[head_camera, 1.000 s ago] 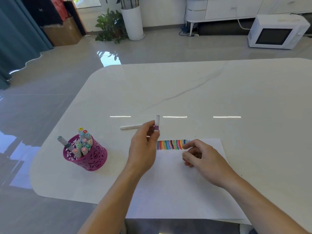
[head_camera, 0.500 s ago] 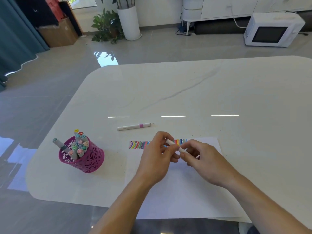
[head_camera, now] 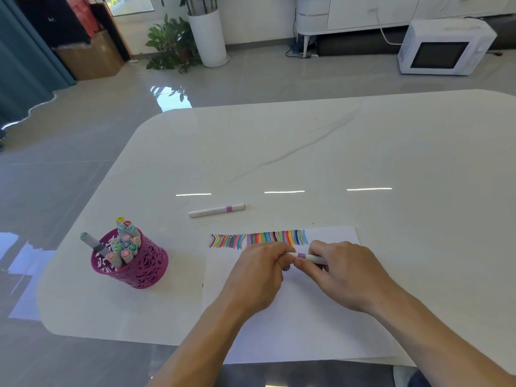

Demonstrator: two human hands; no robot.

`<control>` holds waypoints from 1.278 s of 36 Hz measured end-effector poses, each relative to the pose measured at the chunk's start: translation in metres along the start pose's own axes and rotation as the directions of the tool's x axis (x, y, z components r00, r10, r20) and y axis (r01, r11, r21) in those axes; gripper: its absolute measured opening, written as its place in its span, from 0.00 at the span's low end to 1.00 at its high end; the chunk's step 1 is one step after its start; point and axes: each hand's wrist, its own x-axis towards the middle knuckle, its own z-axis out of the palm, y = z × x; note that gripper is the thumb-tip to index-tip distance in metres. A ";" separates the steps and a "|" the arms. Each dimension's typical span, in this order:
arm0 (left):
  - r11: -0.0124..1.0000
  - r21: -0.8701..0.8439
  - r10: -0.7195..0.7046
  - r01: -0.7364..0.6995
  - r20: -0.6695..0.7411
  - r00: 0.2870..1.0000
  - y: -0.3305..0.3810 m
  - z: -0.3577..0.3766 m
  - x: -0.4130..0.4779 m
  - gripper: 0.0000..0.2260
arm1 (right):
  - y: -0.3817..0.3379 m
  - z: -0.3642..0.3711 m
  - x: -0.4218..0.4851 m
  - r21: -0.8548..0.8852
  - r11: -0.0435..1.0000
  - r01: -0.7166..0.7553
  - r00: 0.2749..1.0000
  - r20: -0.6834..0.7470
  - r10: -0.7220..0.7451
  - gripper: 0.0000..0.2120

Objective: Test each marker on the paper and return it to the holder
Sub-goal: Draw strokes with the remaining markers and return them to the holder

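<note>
At the near edge of the table (head_camera: pixel 307 141) a large sheet of paper (head_camera: pixel 293 325) lies flat, its far edge lined with a row of coloured test strokes (head_camera: pixel 259 239). Toward the near left corner stands the purple cut-out holder (head_camera: pixel 145 270), packed with capped markers (head_camera: pixel 125 241), one leaning out to the left.

Over the paper, just on the near side of the strokes, both hands meet. The left hand (head_camera: pixel 257 277) pinches one end of a white marker (head_camera: pixel 305 256) with a purple band, the right hand (head_camera: pixel 343 275) pinches its barrel, and it lies roughly level between them. I cannot tell whether the cap is going on or coming off.

A second marker (head_camera: pixel 216 211) lies untouched on the bare table beyond the paper.

The held marker looks light, stiff and smooth, so probably a little slippery. A fingertip pinch mid-barrel should carry it, with a firmer grip at the cap end.
</note>
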 end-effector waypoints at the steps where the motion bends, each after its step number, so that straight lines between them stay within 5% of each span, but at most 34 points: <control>1: 1.000 -0.010 0.003 -0.003 -0.015 1.000 0.000 0.000 0.000 0.10 | 0.001 0.000 0.000 -0.006 1.000 0.003 1.000 -0.012 -0.003 0.24; 22: 0.987 -0.142 -0.080 0.077 -0.017 0.997 0.003 0.001 -0.001 0.11 | 0.000 -0.003 -0.002 0.021 1.000 -0.017 0.999 -0.042 0.017 0.32; 28: 0.909 -0.386 -0.198 0.157 -0.069 0.978 -0.005 -0.018 0.006 0.14 | 0.009 -0.012 0.002 0.158 0.980 -0.117 0.990 -0.064 0.129 0.33; 39: 1.000 -0.006 -0.019 0.018 -0.089 0.996 -0.009 -0.004 0.009 0.08 | 0.013 -0.014 0.005 0.431 0.896 -0.109 0.985 -0.078 0.157 0.10; 46: 0.997 0.063 0.051 -0.051 -0.001 0.999 -0.013 0.006 0.015 0.08 | 0.014 -0.014 0.008 0.677 0.733 -0.062 0.981 -0.095 0.172 0.21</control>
